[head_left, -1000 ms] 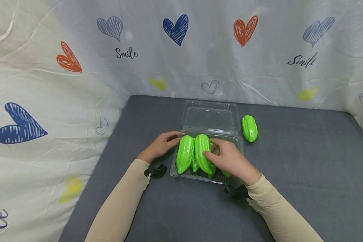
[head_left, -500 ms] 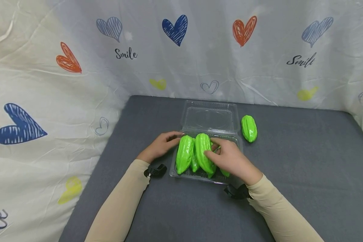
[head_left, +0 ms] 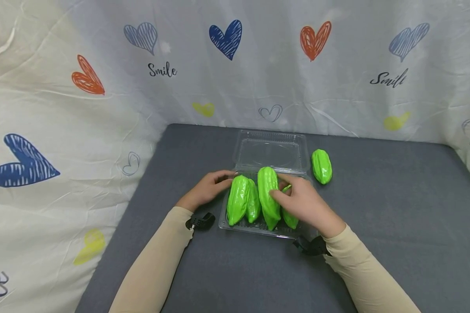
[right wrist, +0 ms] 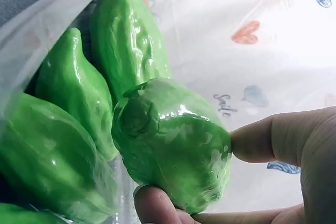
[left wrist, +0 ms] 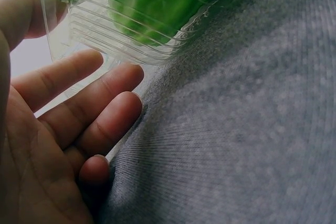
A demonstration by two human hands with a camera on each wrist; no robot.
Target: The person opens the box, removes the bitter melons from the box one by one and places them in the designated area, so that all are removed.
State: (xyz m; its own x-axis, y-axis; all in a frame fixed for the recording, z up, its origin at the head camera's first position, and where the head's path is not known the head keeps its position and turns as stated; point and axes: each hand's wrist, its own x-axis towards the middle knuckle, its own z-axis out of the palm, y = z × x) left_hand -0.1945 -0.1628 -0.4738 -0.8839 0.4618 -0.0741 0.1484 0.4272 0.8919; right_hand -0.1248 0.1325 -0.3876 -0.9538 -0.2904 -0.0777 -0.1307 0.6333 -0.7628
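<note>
My right hand (head_left: 303, 200) holds a green ridged bitter melon (head_left: 269, 198) between thumb and fingers, over the middle of a clear plastic clamshell box (head_left: 222, 224). In the right wrist view the thumb and fingertips press the sides of this bitter melon (right wrist: 168, 135). Several other bitter melons lie in the box, two on the left (head_left: 238, 200) and one on the right (head_left: 290, 215), partly behind the right hand. My left hand (head_left: 206, 189) rests at the box's left edge. Its fingers (left wrist: 94, 103) are loosely extended beside the ribbed wall, with the thumb near the rim.
The box's transparent lid (head_left: 272, 152) is folded back flat behind it. One more bitter melon (head_left: 321, 166) lies on the dark grey cloth (head_left: 395, 217) to the right of the lid. A white curtain (head_left: 274, 78) with printed hearts borders the table's back and left.
The right hand has shifted the held bitter melon right and slightly up, off the one beside it, which now shows more. The left hand stays in place.
</note>
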